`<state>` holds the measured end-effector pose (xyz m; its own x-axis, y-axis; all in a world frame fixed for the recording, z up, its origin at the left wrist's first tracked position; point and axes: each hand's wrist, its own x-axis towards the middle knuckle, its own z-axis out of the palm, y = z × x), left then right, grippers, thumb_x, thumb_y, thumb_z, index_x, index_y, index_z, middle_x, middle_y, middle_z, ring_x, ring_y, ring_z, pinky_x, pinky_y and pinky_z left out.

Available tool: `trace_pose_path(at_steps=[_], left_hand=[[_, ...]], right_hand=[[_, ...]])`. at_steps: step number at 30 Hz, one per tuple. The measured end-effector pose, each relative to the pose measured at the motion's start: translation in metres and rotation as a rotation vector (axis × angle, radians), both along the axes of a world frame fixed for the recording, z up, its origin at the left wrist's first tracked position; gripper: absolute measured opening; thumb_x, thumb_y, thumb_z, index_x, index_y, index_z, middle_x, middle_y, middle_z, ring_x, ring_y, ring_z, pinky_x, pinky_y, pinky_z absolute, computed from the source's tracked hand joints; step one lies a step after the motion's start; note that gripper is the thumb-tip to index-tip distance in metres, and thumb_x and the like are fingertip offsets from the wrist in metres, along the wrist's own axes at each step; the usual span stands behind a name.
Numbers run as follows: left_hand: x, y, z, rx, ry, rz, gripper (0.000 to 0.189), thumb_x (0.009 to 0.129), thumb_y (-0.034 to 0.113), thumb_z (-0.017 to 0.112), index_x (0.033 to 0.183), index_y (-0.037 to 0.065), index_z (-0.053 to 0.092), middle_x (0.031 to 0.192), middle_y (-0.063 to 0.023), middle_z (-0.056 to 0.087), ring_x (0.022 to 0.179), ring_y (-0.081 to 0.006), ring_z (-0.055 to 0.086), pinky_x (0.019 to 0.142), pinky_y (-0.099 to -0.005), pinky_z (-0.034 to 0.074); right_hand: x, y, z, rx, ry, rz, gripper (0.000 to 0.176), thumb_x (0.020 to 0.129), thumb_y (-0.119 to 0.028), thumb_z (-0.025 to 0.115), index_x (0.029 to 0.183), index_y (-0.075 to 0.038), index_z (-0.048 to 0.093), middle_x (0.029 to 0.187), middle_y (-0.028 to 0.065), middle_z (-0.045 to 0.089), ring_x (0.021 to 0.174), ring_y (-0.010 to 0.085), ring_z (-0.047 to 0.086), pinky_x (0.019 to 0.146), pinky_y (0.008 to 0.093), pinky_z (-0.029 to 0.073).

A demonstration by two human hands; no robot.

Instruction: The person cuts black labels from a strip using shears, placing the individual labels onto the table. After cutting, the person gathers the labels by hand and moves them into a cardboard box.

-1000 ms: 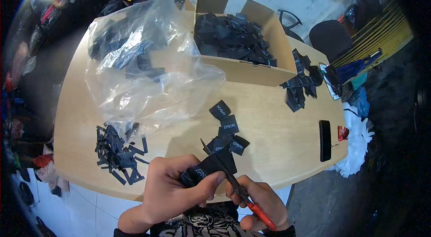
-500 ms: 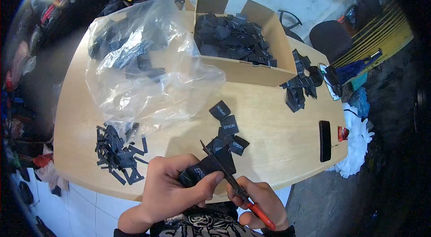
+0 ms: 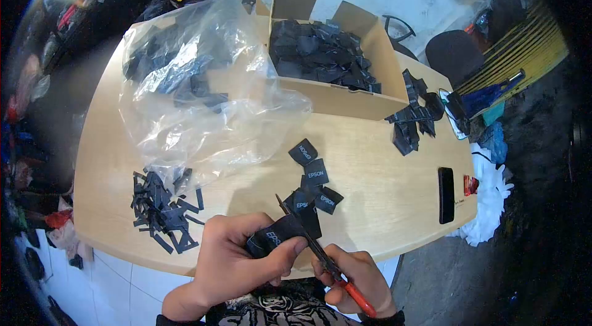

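My left hand [image 3: 237, 258] pinches a black fabric label [image 3: 271, 236] with pale lettering between thumb and fingers, near the table's front edge. Red-handled scissors [image 3: 359, 299] are in my right hand [image 3: 357, 280], their blades lying along the label's right edge and pointing up and left. Just beyond the blades, several black labels [image 3: 316, 173] marked EPSON lie in a loose, partly overlapping column. A heap of narrow black strips [image 3: 161, 209] is on the table to the left of my left hand.
An open cardboard box [image 3: 351, 99] full of black labels stands at the back. Left of it, a clear plastic bag [image 3: 203, 110] holds more black pieces. Folded black labels [image 3: 407, 119], a black phone-like object [image 3: 446, 195] and a small red packet [image 3: 470, 185] are at the right.
The view has shifted very slightly. Both hands, the label and the scissors stay in nearly the same position.
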<state>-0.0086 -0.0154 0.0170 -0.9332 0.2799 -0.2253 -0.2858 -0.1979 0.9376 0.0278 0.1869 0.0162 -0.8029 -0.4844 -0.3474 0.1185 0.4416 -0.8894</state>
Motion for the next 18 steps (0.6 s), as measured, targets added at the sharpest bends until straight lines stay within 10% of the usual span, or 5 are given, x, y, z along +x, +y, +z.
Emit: trace_pose_path(at_steps=[18], left_hand=[[-0.0020, -0.0013, -0.0029, -0.033, 0.015, -0.021, 0.018, 0.078, 0.009, 0.067, 0.067, -0.003, 0.059, 0.050, -0.0020, 0.056, 0.045, -0.0037, 0.052, 0.040, -0.0175, 0.038]], right_hand=[[0.0019, -0.0011, -0.0037, 0.069, 0.061, -0.010, 0.056, 0.075, -0.052, 0.061, 0.101, -0.005, 0.046, 0.063, 0.0042, 0.051, 0.054, 0.0188, 0.055, 0.053, 0.0287, 0.044]])
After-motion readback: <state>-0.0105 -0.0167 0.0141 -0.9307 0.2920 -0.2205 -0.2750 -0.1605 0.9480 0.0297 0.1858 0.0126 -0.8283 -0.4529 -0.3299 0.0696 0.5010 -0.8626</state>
